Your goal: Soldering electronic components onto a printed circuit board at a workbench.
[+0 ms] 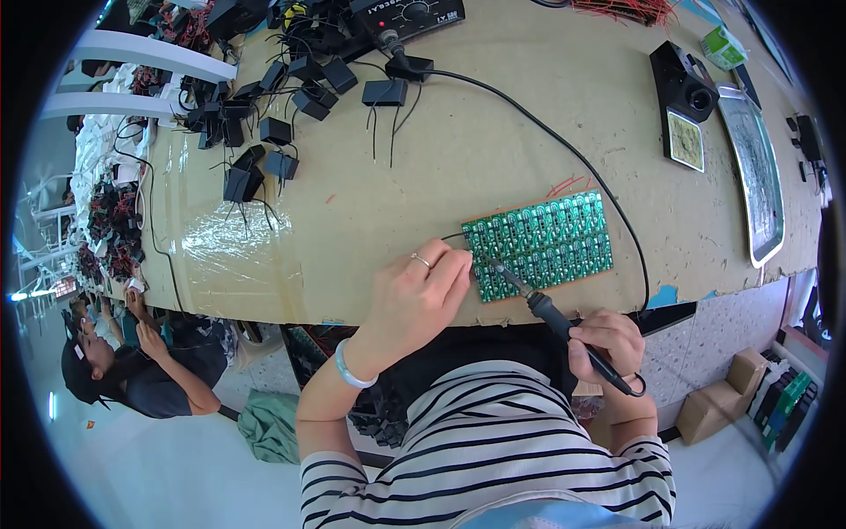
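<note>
A green circuit board panel [538,242], packed with rows of small parts, lies near the table's front edge. Wrapped around the dark handle of a soldering iron [557,319] are the fingers of my right hand [612,342]. The iron's metal tip slants up and left onto the panel's left part. My left hand [421,295] is closed in a pinch at the panel's left edge, close to the tip. A thin dark wire [453,235] shows just above these fingers; what they pinch is hidden. Several red wires [568,185] stick out behind the panel.
Black box-shaped parts with wires [304,93] cluster at the far left. The iron's cable [529,110] arcs from a black control unit [414,13] around the panel's right side. An iron stand with a yellowish pad [685,141] and a metal tray [756,176] stand right. Another person [150,361] sits left.
</note>
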Tool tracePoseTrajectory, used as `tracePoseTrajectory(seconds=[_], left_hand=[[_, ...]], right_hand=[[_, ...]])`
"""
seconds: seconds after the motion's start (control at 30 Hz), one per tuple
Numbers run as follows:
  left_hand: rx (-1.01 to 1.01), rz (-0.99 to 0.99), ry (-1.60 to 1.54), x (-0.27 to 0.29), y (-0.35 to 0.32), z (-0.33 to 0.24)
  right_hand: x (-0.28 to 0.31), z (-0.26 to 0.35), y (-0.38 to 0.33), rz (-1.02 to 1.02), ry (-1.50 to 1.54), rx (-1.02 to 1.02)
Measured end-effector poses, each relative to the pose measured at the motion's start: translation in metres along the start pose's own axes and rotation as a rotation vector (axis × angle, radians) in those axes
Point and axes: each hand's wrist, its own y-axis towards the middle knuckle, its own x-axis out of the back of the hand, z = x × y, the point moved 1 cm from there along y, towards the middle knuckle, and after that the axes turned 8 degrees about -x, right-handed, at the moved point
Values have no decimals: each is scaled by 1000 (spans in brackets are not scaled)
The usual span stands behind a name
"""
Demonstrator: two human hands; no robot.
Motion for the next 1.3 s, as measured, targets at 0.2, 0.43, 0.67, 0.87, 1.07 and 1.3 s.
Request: tracePoseTrajectory(seconds=[0.2,0.43,0.67,0.87,1.07,1.3], left_hand=[[41,-10,7,-4,3,-2],[126,20,9,-7,3,-4],[88,1,7,-5,5,-3],[100,34,32,-5,7,-6],[-30,-35,126,-7,7,-7],[24,72,185,-6,2,-12]], right_hand=[[2,2,-1,41,-58,1],[3,11,4,109,-146,118],[16,10,2,-49,-152,41],[21,6,8,-118,-148,30],[26,10,10,-130,-147,22],[16,12,0,-190,-137,38]])
